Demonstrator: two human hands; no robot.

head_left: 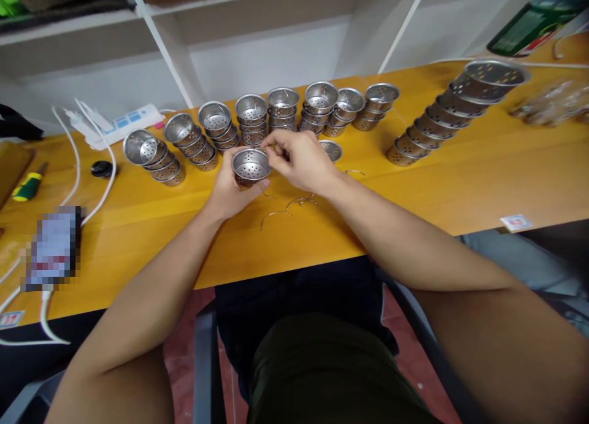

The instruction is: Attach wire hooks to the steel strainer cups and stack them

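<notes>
My left hand (226, 191) is wrapped round a small perforated steel cup (251, 166), holding it just above the yellow table (460, 178). My right hand (299, 160) pinches at the cup's rim, fingers closed on what looks like a thin wire handle, too fine to be sure. Loose curved wire handles (285, 208) lie on the table right below my hands. One more cup (332, 149) shows partly behind my right hand.
Short stacks of the same cups (257, 120) stand in an arc behind my hands. A long leaning stack (453, 108) lies at the right. At the left are a power strip (119, 124), white cables (73, 166) and a screwdriver (27, 186). Shelving rises behind.
</notes>
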